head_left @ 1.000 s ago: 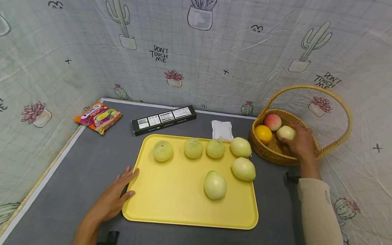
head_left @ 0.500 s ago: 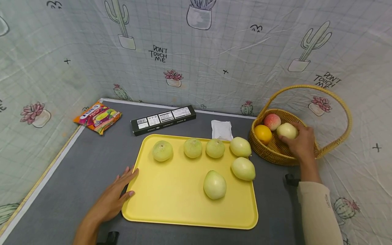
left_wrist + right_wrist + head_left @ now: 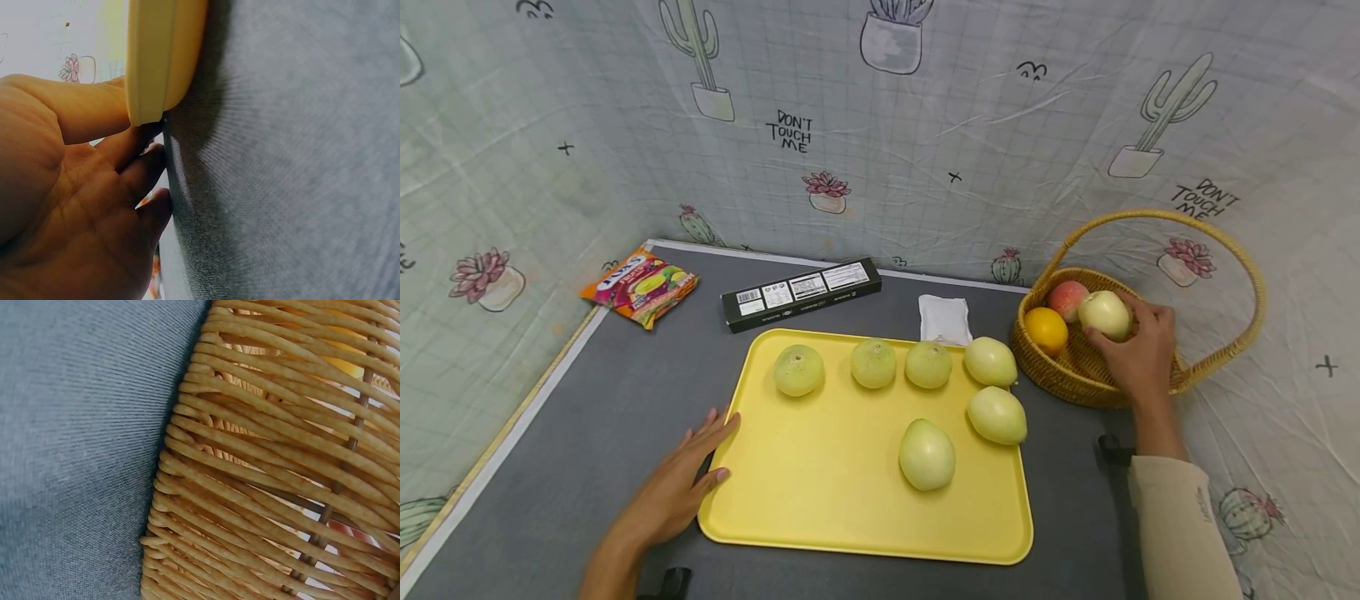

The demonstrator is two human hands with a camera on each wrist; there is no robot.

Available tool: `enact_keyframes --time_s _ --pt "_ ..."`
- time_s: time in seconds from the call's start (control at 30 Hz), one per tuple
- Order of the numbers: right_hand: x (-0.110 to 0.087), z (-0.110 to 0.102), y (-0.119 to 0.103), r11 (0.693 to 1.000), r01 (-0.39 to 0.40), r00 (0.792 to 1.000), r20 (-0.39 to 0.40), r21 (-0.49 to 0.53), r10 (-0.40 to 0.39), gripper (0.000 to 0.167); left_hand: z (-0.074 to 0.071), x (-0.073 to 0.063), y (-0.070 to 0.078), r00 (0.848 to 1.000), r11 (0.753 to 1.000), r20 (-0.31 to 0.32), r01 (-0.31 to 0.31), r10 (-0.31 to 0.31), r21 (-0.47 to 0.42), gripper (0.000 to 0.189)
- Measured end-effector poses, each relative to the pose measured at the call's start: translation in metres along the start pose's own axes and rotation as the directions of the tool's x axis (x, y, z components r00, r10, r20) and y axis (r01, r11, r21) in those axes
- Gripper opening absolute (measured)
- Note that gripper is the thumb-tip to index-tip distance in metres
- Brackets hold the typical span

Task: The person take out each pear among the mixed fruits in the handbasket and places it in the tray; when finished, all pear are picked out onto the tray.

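Observation:
My right hand point(image 3: 1145, 350) reaches into the wicker basket point(image 3: 1067, 383) and grips a pale yellow-green round fruit point(image 3: 1105, 315) between thumb and fingers. Beside that fruit lie a peach point(image 3: 1067, 298) and an orange point(image 3: 1045, 330). In the right wrist view the woven basket wall point(image 3: 269, 450) hides the hand and fruit. My left hand point(image 3: 677, 483) rests at the left edge of the yellow tray point(image 3: 805, 492), fingers extended. In the left wrist view its thumb lies against the tray rim point(image 3: 150, 69), with the other fingers near the table surface.
Several pale green fruits point(image 3: 927, 454) sit on the tray, mostly along its back and right side. Behind it lie a black box point(image 3: 801, 292), a white packet point(image 3: 943, 319) and an orange snack bag point(image 3: 642, 286). The basket's tall handle point(image 3: 1255, 292) arches around the right hand.
The right hand has raised the pale fruit slightly within the basket and shifted it a little to the right. The left hand and tray stay still.

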State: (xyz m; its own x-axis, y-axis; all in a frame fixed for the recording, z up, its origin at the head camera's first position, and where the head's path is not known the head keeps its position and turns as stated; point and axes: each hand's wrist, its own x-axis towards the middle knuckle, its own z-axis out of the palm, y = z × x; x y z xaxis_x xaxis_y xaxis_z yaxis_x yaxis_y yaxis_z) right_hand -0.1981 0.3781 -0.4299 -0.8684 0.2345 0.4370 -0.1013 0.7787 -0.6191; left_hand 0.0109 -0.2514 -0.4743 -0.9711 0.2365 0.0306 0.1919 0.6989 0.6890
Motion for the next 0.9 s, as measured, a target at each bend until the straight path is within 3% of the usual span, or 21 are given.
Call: enact_keyframes --time_s 0.23,0.43,0.9 --pt "-0.002 0.005 -0.001 0.994 0.071 0.993 -0.104 0.081 -0.062 0.071 -0.001 0.0 0.001 0.999 0.999 0.023 0.038 -0.038 0.008 0.073" --pt "-0.009 0.003 -0.016 0.983 0.137 0.985 -0.119 0.124 -0.123 0.072 -0.003 0.001 0.003 0.997 0.998 0.043 0.066 -0.066 0.004 0.075" --pt "-0.038 -0.002 -0.106 0.906 0.311 0.946 -0.002 0.287 -0.324 0.084 -0.003 0.002 0.002 0.998 0.999 0.028 0.047 -0.047 0.0 0.073"
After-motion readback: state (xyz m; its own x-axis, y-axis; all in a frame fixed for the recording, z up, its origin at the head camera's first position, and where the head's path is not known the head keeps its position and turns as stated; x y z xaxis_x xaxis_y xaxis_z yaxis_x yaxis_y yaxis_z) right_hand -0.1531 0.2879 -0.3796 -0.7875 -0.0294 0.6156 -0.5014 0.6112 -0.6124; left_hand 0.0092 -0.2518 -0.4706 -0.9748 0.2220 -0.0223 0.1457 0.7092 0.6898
